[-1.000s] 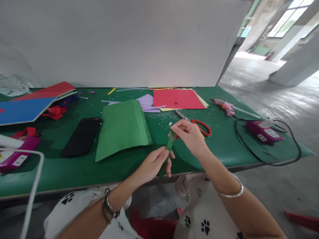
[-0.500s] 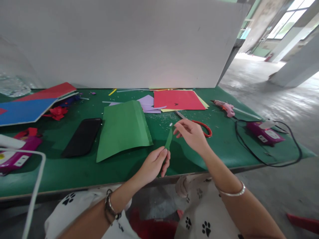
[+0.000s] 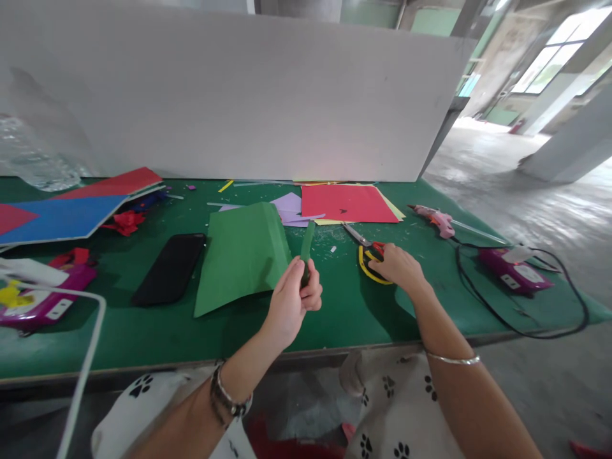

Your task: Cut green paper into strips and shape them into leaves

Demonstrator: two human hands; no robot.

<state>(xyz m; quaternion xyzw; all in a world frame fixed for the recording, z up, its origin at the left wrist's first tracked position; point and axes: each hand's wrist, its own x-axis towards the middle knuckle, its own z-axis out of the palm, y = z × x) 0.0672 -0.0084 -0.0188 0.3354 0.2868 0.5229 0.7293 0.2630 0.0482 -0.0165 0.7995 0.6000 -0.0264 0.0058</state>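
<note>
Pinched upright in my left hand point(image 3: 291, 303) is a narrow strip of green paper point(image 3: 307, 241), its lower end hidden by my fingers. My right hand point(image 3: 404, 269) has its fingers around the red-and-yellow handles of a pair of scissors point(image 3: 364, 266). The scissors' blades point away from me toward the red paper, and part of the handles is covered by my hand. Just left of the strip lies a creased sheet of green paper point(image 3: 239, 258) on the green tabletop point(image 3: 335, 319).
Red paper point(image 3: 351, 203) and purple paper point(image 3: 289, 207) lie further back. A black phone point(image 3: 169, 269) rests at left, near blue-and-red boards point(image 3: 71, 218). Over at right are a pink glue gun point(image 3: 437, 222) and a purple power strip point(image 3: 514, 271) with a looped cord. A white panel point(image 3: 239, 95) stands behind.
My right hand has left the strip and moved right and down onto the scissors, whose handles have shifted. My left hand has raised the strip slightly and moved it left.
</note>
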